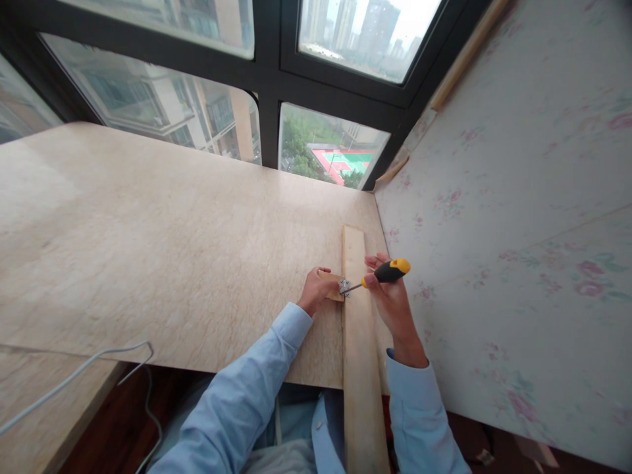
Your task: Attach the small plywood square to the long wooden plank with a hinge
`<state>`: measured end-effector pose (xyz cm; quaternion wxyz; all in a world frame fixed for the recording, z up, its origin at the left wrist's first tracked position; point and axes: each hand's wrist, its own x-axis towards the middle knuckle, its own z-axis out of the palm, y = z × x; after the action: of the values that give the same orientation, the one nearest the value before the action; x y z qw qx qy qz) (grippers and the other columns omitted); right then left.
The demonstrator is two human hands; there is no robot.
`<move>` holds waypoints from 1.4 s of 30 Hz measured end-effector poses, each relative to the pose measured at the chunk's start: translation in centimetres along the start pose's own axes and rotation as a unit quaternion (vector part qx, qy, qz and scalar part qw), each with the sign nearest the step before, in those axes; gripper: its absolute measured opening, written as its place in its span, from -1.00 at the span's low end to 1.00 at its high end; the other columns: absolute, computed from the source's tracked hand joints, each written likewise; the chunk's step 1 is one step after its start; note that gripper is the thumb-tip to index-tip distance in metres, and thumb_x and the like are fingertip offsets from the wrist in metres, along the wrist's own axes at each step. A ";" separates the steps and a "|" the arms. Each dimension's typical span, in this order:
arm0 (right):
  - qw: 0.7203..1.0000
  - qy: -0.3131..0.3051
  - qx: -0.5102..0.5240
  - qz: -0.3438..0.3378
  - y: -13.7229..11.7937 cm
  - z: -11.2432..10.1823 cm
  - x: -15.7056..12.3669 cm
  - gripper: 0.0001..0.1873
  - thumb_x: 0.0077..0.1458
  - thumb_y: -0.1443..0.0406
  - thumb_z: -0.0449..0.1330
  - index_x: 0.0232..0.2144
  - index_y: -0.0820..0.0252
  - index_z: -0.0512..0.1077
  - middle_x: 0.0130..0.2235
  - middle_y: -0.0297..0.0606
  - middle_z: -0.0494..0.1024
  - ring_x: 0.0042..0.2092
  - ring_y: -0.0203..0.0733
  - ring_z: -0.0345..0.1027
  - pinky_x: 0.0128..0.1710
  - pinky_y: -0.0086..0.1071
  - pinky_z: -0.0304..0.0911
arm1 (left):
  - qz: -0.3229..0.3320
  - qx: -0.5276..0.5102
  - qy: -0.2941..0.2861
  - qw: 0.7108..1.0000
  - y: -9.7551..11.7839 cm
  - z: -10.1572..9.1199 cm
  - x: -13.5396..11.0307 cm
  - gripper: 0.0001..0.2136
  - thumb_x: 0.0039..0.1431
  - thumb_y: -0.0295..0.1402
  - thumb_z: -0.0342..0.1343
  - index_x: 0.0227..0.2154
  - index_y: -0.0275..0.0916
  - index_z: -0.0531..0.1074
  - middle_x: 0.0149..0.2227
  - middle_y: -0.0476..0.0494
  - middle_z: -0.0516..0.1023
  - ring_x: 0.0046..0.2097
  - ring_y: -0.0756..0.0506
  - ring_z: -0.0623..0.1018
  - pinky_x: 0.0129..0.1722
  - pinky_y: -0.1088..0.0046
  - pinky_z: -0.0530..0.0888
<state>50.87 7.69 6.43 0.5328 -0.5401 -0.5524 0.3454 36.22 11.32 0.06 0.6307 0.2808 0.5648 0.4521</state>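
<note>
A long pale wooden plank [359, 342] lies on the beige stone-pattern table [162, 250], running from the far right corner toward me and past the front edge. My left hand [316, 289] is closed on a small wooden block [332, 284] pressed against the plank's left side. A small metal bracket [344, 287] sits where block and plank meet. My right hand [390, 299] grips a screwdriver [382, 275] with a black and yellow handle. Its tip points left onto the bracket.
A wall with faded flower wallpaper [518, 230] stands close on the right. Dark-framed windows [269, 85] run along the table's far edge. A white cable [83, 372] loops over the near left corner.
</note>
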 end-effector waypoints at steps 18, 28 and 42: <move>0.998 0.037 -0.042 -0.021 0.4 0.5 0.1 -0.34 -0.11 -0.05 0.41 -0.05 0.08 0.32 -0.02 -0.12 0.56 0.05 -0.01 0.46 0.16 -0.02 0.29 | 0.003 0.003 0.005 1.000 -0.2 0.1 0.2 -0.59 -0.29 -0.65 0.31 -0.29 -0.26 0.41 -0.48 0.06 0.46 -0.44 -0.02 0.47 -0.45 0.50 0.39; 0.998 -0.046 0.022 0.033 -2.1 -0.3 -1.0 -0.43 0.01 0.03 0.37 0.02 0.06 0.35 0.02 -0.10 0.61 0.07 0.04 0.49 0.13 0.03 0.34 | 0.001 -0.008 -0.007 1.000 -0.2 0.0 0.1 -0.55 -0.31 -0.63 0.32 -0.25 -0.30 0.40 -0.47 0.03 0.48 -0.44 -0.02 0.46 -0.44 0.49 0.40; 0.998 -0.050 0.038 0.019 -1.3 -0.3 -1.4 -0.27 0.08 0.05 0.32 0.22 -0.06 0.14 0.24 -0.13 0.39 0.27 -0.08 0.27 0.26 -0.09 0.20 | 0.002 -0.010 -0.005 1.000 -0.1 0.0 0.0 -0.52 -0.34 -0.61 0.36 -0.24 -0.29 0.42 -0.45 0.00 0.47 -0.42 -0.03 0.47 -0.42 0.49 0.40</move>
<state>50.62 6.07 7.38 0.5180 -0.5114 -0.5547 0.4031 36.25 11.31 -0.01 0.6352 0.2777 0.5564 0.4581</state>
